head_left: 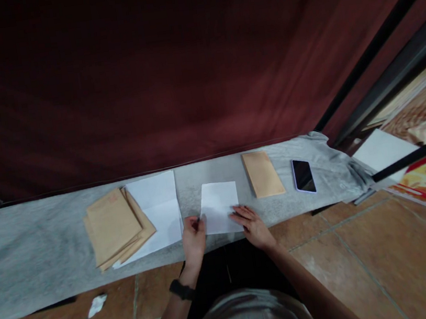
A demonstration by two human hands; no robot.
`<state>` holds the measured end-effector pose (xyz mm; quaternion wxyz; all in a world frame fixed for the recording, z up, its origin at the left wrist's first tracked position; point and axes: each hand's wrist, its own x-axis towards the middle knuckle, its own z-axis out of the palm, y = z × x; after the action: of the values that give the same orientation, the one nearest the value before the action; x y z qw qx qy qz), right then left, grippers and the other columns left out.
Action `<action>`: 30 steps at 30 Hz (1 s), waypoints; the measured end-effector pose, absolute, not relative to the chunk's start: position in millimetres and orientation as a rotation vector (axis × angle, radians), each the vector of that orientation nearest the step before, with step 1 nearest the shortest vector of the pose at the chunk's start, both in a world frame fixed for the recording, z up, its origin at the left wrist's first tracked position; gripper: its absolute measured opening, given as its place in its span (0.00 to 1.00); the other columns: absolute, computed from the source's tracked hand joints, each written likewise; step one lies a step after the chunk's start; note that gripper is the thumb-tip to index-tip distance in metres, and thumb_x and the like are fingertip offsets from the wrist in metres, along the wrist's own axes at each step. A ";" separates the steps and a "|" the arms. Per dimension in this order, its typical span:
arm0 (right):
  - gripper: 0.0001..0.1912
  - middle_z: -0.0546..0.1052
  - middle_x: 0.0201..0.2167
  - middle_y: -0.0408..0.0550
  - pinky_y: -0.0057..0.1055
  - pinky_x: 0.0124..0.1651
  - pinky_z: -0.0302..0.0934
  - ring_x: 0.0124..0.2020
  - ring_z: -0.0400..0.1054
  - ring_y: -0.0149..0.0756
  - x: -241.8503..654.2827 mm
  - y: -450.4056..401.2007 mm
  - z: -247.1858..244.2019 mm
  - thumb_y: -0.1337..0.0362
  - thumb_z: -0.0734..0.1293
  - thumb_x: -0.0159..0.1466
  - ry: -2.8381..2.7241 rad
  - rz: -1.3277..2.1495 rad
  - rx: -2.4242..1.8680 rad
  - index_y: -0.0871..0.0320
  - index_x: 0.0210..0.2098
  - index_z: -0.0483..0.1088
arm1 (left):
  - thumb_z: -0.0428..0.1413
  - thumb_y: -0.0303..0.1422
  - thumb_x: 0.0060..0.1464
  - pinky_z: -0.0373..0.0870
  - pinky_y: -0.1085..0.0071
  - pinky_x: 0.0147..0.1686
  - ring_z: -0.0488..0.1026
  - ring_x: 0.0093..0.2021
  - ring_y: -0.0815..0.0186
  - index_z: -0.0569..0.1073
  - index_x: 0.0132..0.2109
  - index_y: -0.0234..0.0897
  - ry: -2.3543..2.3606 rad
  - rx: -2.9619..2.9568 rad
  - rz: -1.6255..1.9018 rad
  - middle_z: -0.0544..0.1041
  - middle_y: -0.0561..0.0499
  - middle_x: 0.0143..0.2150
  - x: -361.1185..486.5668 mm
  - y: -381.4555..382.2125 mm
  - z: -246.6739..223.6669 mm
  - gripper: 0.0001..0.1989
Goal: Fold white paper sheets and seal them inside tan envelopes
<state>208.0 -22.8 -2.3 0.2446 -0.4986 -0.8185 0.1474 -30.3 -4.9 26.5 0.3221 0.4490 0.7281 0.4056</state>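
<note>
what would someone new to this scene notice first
Probably the white sheet at the middle of the grey cloth, with the left hand at its left edge and the right hand resting on its right side. Next, the fanned pile of brown envelopes to the left, partly over more white paper, and the dark-screened phone at the right.

Dimly lit, backed by a red curtain [186,79], floored with brown tiles [330,259], furnished with a grey-draped bench [32,259].
</note>
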 end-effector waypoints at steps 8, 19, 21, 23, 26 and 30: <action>0.39 0.66 0.67 0.51 0.50 0.71 0.52 0.68 0.59 0.41 209.3 -23.0 -0.5 0.80 0.60 0.53 -2.271 0.381 -1.321 0.54 0.63 0.68 | 0.47 0.35 0.67 0.56 0.54 0.69 0.59 0.71 0.59 0.70 0.62 0.39 1.333 2.354 0.542 0.67 0.45 0.69 11.9 29.0 29.8 0.19; 0.39 0.63 0.69 0.52 0.51 0.72 0.50 0.69 0.56 0.44 210.4 -24.9 0.5 0.79 0.63 0.53 -2.262 0.396 -1.321 0.54 0.64 0.67 | 0.42 0.43 0.70 0.46 0.52 0.72 0.47 0.75 0.57 0.59 0.71 0.41 1.501 2.433 0.237 0.54 0.45 0.75 -10.6 72.5 16.6 0.27; 0.39 0.63 0.69 0.52 0.50 0.72 0.50 0.69 0.56 0.44 210.9 -24.8 0.1 0.78 0.64 0.54 -2.265 0.402 -1.328 0.54 0.64 0.67 | 0.44 0.46 0.69 0.47 0.52 0.72 0.49 0.75 0.57 0.59 0.71 0.41 1.433 2.386 0.233 0.55 0.45 0.75 -31.7 57.9 16.9 0.28; 0.38 0.64 0.69 0.51 0.50 0.72 0.50 0.69 0.57 0.44 210.6 -24.9 -0.7 0.78 0.64 0.54 -2.267 0.401 -1.339 0.53 0.64 0.67 | 0.46 0.48 0.68 0.49 0.54 0.71 0.51 0.74 0.60 0.59 0.71 0.43 1.263 2.384 0.247 0.56 0.45 0.74 -50.4 37.1 19.2 0.29; 0.38 0.64 0.69 0.50 0.49 0.72 0.50 0.69 0.58 0.44 210.0 -24.5 -1.2 0.78 0.64 0.55 -2.264 0.398 -1.355 0.52 0.64 0.68 | 0.56 0.47 0.62 0.49 0.53 0.72 0.51 0.74 0.59 0.58 0.71 0.45 1.092 2.450 0.289 0.56 0.47 0.74 -67.6 7.3 22.0 0.34; 0.39 0.63 0.70 0.49 0.48 0.71 0.52 0.69 0.57 0.42 211.7 -19.2 1.7 0.80 0.62 0.55 -2.251 0.432 -1.349 0.52 0.64 0.67 | 0.54 0.34 0.64 0.53 0.53 0.71 0.56 0.72 0.61 0.62 0.69 0.45 1.168 2.522 0.355 0.61 0.48 0.72 -68.1 -6.4 19.5 0.28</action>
<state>211.7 -19.2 1.7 0.2387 -0.4926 -0.8219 0.1579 -68.1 -6.4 19.5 0.1690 0.8871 0.4109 0.1250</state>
